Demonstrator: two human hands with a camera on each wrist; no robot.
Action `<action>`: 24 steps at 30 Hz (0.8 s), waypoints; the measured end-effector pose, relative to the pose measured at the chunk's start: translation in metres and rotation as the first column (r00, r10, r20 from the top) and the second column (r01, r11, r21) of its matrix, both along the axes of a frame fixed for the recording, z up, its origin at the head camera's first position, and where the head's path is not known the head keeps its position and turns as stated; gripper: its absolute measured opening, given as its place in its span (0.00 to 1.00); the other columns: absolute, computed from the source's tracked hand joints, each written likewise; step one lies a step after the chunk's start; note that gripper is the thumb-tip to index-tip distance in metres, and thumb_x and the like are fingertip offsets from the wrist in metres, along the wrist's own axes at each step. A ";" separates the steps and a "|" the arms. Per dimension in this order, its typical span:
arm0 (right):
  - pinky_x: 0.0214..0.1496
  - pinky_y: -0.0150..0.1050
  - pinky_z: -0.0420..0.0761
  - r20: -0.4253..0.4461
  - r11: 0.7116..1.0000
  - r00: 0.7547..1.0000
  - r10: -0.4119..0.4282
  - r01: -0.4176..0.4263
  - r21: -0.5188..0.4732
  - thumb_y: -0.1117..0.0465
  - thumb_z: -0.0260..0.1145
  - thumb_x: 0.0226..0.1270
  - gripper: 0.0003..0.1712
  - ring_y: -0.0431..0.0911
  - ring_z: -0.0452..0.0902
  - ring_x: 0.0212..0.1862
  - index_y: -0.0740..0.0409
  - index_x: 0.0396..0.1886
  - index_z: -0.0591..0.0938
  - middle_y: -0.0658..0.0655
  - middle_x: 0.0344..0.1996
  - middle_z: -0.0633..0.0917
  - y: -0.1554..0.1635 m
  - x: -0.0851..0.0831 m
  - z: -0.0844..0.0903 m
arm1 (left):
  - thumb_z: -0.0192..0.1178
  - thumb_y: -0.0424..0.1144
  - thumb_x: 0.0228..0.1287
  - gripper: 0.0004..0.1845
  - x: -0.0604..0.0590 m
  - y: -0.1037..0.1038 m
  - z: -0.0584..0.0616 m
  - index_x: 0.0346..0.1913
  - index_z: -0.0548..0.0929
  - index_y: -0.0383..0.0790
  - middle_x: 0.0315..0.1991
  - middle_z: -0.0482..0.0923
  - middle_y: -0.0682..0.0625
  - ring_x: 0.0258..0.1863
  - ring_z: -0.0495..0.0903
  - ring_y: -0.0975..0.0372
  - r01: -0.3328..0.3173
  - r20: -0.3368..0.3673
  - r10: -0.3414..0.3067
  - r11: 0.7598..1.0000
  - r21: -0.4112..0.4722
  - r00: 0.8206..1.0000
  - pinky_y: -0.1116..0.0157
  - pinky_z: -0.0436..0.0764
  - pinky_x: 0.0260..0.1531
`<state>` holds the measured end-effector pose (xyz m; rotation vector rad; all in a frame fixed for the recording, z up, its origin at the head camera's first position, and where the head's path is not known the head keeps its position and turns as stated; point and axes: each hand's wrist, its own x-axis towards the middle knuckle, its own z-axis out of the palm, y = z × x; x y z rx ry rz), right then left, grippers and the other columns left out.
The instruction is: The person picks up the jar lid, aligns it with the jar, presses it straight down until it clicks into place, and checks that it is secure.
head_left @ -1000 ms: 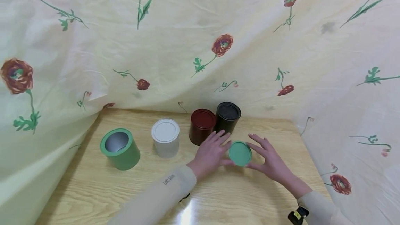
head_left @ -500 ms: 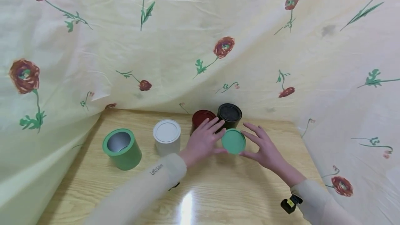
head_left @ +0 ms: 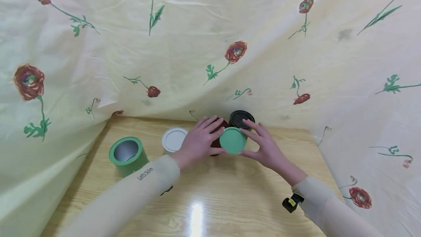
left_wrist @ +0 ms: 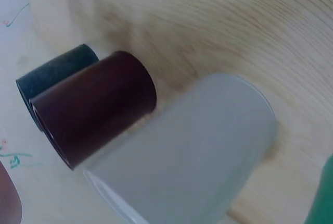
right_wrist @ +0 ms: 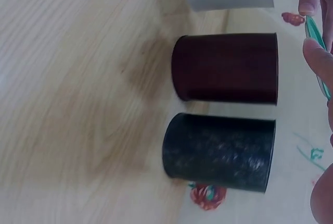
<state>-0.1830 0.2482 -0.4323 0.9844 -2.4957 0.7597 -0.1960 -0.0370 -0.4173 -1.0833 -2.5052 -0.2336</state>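
Note:
A round green lid (head_left: 232, 140) is held between both hands, raised over the table in front of the dark red and black cans. My left hand (head_left: 197, 138) grips its left edge with thumb and fingers, and my right hand (head_left: 268, 147) pinches its right edge. Seen from the right wrist, the lid (right_wrist: 314, 28) is edge-on with thumbs against it. At the left stands an open green can (head_left: 129, 162) with a silvery inside. A lidded white can (head_left: 173, 140) is partly behind my left hand. My left fingers hide much of the dark red can (right_wrist: 226, 67).
The black can (head_left: 241, 117) stands at the back, right of the dark red one. A floral cloth (head_left: 184, 57) hangs behind the wooden table (head_left: 243, 196) and along both sides.
Both hands have carried the green lid leftward and up in the head view, from the right of the cans to in front of the dark red and black ones. The cans appear unmoved.

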 end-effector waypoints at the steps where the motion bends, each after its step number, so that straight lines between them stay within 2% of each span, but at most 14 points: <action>1: 0.84 0.65 0.53 0.005 1.000 1.000 0.004 -0.004 -0.003 0.60 0.91 0.45 0.48 0.66 0.66 0.77 0.64 0.69 0.83 0.66 0.77 0.72 -0.004 -0.002 0.001 | 0.70 0.69 0.62 0.42 0.000 -0.004 0.002 0.70 0.84 0.43 0.77 0.73 0.45 0.79 0.68 0.50 -0.002 -0.001 0.002 1.000 0.004 1.000 0.49 0.63 0.81; 9: 0.81 0.70 0.57 -0.041 0.999 0.998 0.045 -0.045 -0.005 0.58 0.91 0.43 0.49 0.65 0.67 0.77 0.64 0.68 0.83 0.69 0.75 0.73 -0.031 -0.016 0.007 | 0.70 0.72 0.59 0.43 -0.002 -0.032 0.011 0.68 0.86 0.44 0.76 0.75 0.46 0.78 0.70 0.49 -0.046 -0.071 0.044 0.999 -0.025 0.996 0.48 0.65 0.80; 13: 0.83 0.68 0.55 -0.044 0.998 0.997 0.064 -0.064 -0.003 0.58 0.91 0.45 0.48 0.66 0.67 0.77 0.64 0.68 0.83 0.68 0.76 0.72 -0.045 -0.019 0.012 | 0.71 0.71 0.59 0.42 -0.001 -0.045 0.013 0.68 0.86 0.45 0.77 0.73 0.47 0.78 0.69 0.50 -0.070 -0.074 0.068 0.997 -0.024 0.995 0.49 0.64 0.80; 20: 0.79 0.73 0.58 -0.038 0.996 0.996 0.084 -0.084 -0.001 0.57 0.90 0.47 0.47 0.65 0.67 0.77 0.63 0.69 0.82 0.68 0.76 0.73 -0.067 -0.028 0.017 | 0.75 0.67 0.57 0.40 -0.002 -0.068 0.015 0.66 0.87 0.44 0.76 0.74 0.45 0.77 0.71 0.49 -0.076 -0.104 0.078 0.997 0.021 0.992 0.46 0.68 0.77; 24: 0.81 0.71 0.57 -0.027 0.995 0.995 0.101 -0.101 -0.008 0.56 0.90 0.48 0.47 0.64 0.66 0.78 0.62 0.70 0.82 0.68 0.75 0.73 -0.080 -0.031 0.018 | 0.77 0.66 0.55 0.41 0.001 -0.081 0.015 0.65 0.88 0.42 0.76 0.75 0.45 0.76 0.72 0.48 -0.086 -0.104 0.091 0.995 0.049 0.990 0.44 0.69 0.77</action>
